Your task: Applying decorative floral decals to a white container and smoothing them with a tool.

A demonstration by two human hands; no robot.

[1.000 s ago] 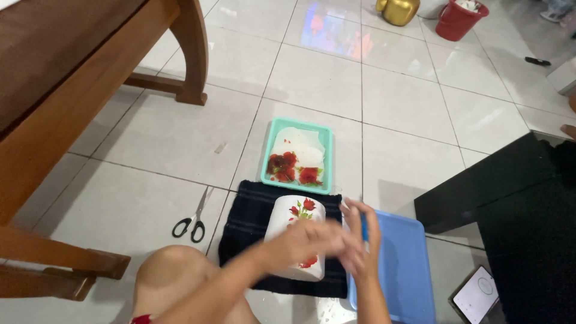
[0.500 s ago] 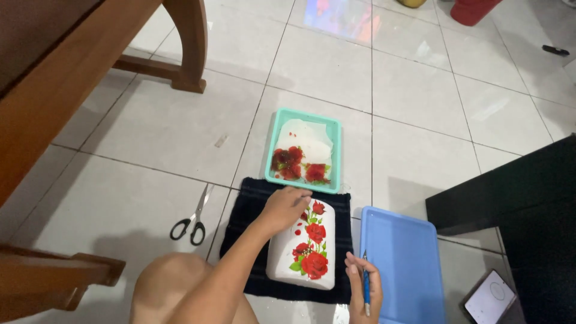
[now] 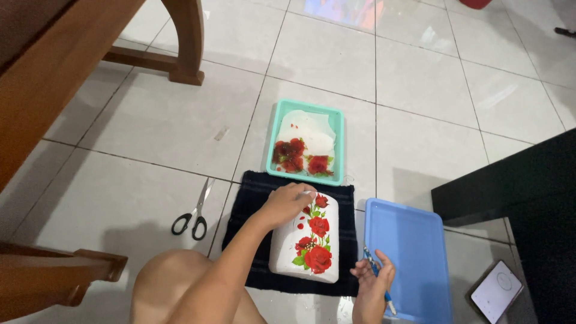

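White vase (image 3: pixel 306 246) under my left hand's (image 3: pixel 288 204) flat, ungripping fingers could roll; my right hand (image 3: pixel 373 281) pinches a brush (image 3: pixel 377 281).

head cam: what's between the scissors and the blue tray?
In the head view, between the scissors and the blue tray lies the dark cloth bearing the white rose-patterned object, with the left hand on it.

floor (image 3: pixel 150 132): pale glossy tiles
dark cloth (image 3: pixel 252 204): directly under left fingers (image 3: pixel 303 193)
teal tray (image 3: pixel 276 129): just beyond those fingers
scissors (image 3: pixel 193 213): left of them
blue tray (image 3: pixel 414 258): beside right fingers (image 3: pixel 384 267)
phone (image 3: pixel 496 292): further right
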